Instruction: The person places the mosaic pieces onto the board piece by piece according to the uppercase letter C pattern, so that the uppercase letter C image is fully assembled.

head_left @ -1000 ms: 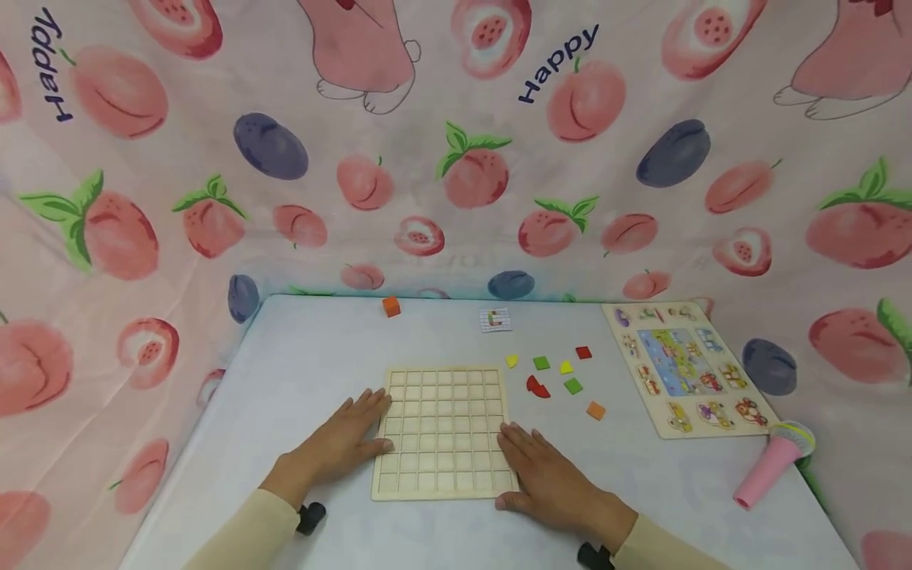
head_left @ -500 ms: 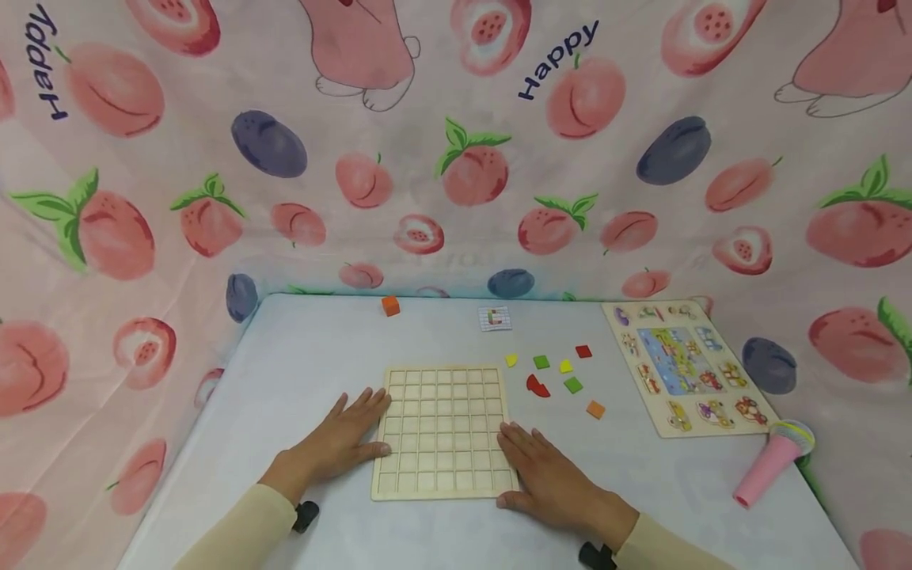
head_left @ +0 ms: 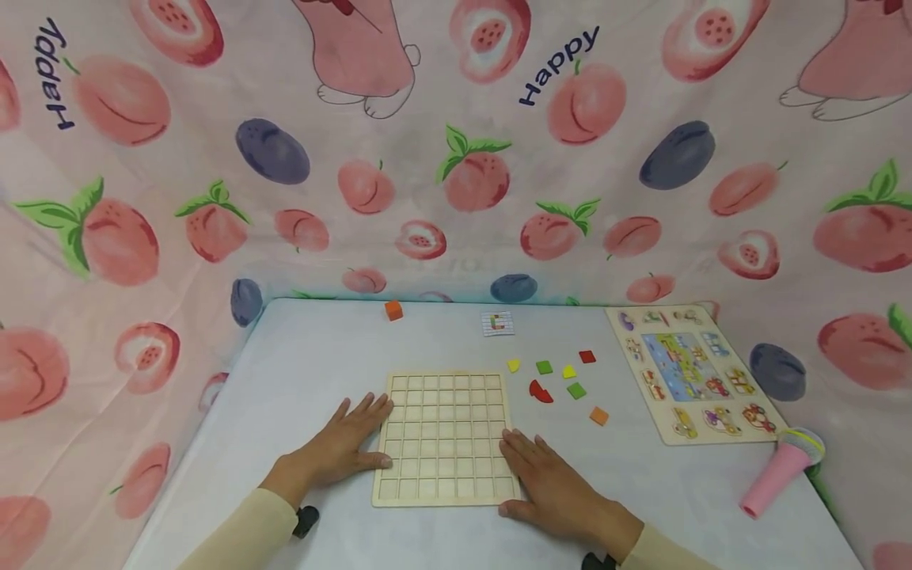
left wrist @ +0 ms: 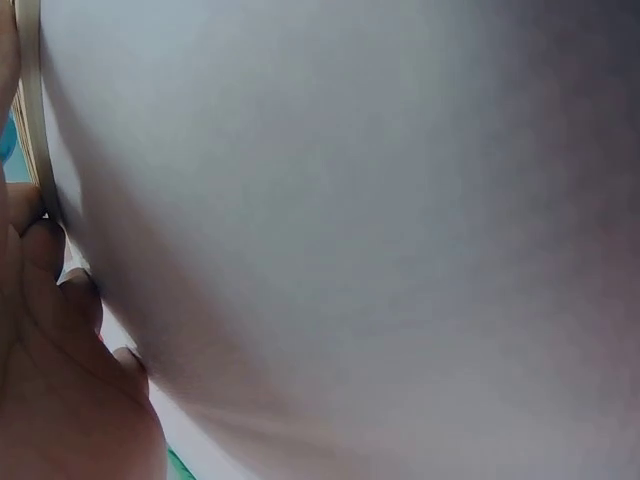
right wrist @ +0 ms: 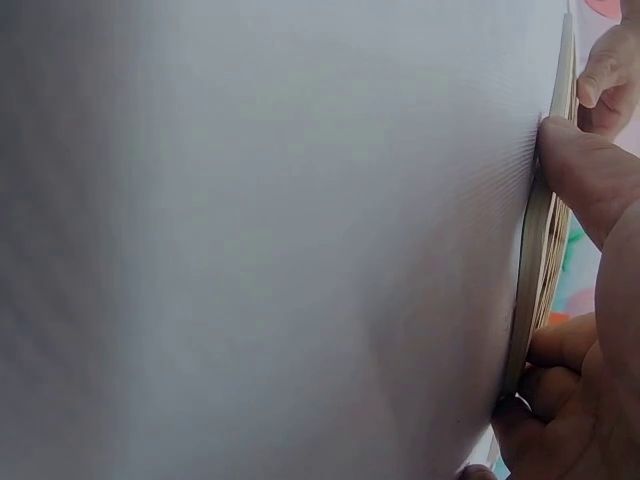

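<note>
A pale wooden grid board [head_left: 445, 439] lies flat on the white table in the head view. My left hand [head_left: 335, 447] rests along its left edge, fingers spread and straight, with the thumb tip over the rim. At the opposite edge my right hand [head_left: 556, 487] lies with extended fingers touching the side and the thumb by the lower right corner. From the right wrist, the board's edge [right wrist: 535, 270] shows upright between thumb and fingertips and the white surface. In the left wrist view, my left fingers [left wrist: 80, 300] reach the board at the far left.
Right of the board lie small flat tiles: a red curved piece [head_left: 541, 392], green [head_left: 576, 390], yellow, red and orange [head_left: 599, 416] ones. Behind are an orange cube [head_left: 393, 310] and a pattern card [head_left: 497, 323]. A picture puzzle board [head_left: 673, 366] and a pink toy microphone [head_left: 777, 475] lie at right.
</note>
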`<action>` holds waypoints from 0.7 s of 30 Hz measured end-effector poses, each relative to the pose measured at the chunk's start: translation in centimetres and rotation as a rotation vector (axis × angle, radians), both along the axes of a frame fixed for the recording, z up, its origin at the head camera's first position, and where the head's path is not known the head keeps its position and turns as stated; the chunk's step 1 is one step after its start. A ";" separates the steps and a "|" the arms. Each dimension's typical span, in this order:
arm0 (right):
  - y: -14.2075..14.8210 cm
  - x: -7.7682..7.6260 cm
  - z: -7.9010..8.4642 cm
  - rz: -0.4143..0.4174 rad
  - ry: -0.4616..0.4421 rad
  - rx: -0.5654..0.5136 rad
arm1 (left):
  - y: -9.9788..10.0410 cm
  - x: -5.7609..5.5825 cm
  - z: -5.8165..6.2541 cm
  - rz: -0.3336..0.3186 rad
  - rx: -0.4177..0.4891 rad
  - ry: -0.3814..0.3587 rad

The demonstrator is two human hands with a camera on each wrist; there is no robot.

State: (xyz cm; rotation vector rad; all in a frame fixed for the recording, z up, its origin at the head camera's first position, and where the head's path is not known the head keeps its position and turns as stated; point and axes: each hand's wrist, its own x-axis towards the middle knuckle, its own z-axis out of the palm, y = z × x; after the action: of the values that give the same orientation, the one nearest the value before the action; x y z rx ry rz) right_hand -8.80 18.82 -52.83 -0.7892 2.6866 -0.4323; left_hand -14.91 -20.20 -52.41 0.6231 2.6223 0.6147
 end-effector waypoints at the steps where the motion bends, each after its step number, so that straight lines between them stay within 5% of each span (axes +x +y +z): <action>1: 0.0 0.0 0.0 -0.002 0.002 -0.001 | 0.0 0.0 0.0 0.000 0.003 0.001; 13: 0.3 -0.1 0.1 -0.031 -0.057 -0.061 | 0.1 0.1 0.1 0.014 0.008 -0.002; 21: 1.0 -0.8 0.2 -0.177 -0.173 -0.237 | 0.2 -0.2 0.1 0.065 0.035 -0.033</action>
State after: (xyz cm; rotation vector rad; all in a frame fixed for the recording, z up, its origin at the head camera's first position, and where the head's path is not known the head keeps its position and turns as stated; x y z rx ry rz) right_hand -9.63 19.85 -52.61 -0.5453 2.5812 -0.8338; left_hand -15.10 -20.05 -52.29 0.5360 2.6147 0.6862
